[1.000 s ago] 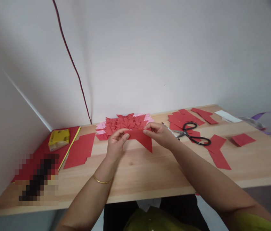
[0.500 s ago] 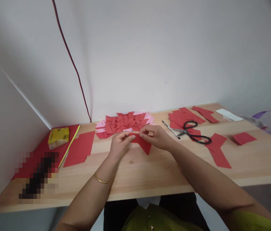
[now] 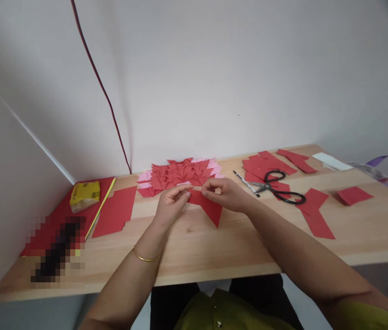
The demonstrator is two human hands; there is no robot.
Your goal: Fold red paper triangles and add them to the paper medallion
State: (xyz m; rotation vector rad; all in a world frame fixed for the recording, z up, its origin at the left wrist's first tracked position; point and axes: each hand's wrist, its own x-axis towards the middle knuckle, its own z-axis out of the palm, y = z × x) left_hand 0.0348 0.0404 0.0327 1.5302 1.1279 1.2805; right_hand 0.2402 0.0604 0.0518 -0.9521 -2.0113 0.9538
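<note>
Between my two hands is a piece of red paper (image 3: 211, 210), folded, with a pointed corner hanging down toward the table. My left hand (image 3: 173, 204) pinches its left end between thumb and fingers. At the upper edge, my right hand (image 3: 222, 195) grips it in a pinch, close to the left fingertips. Just behind the hands lies a pile of folded red and pink paper pieces (image 3: 180, 172). The fingers hide part of the held paper's upper edge.
Black-handled scissors (image 3: 268, 187) and a pen (image 3: 245, 183) lie right of my hands, among red paper scraps (image 3: 266, 165). A small red sheet (image 3: 355, 195) is farther right. On the left are cut red paper (image 3: 116, 213) and a yellow packet (image 3: 84, 196) on a red sheet.
Both hands stay pinched on the red paper. Its hanging corner has shifted slightly right and down, and the right hand has moved a little to the right.
</note>
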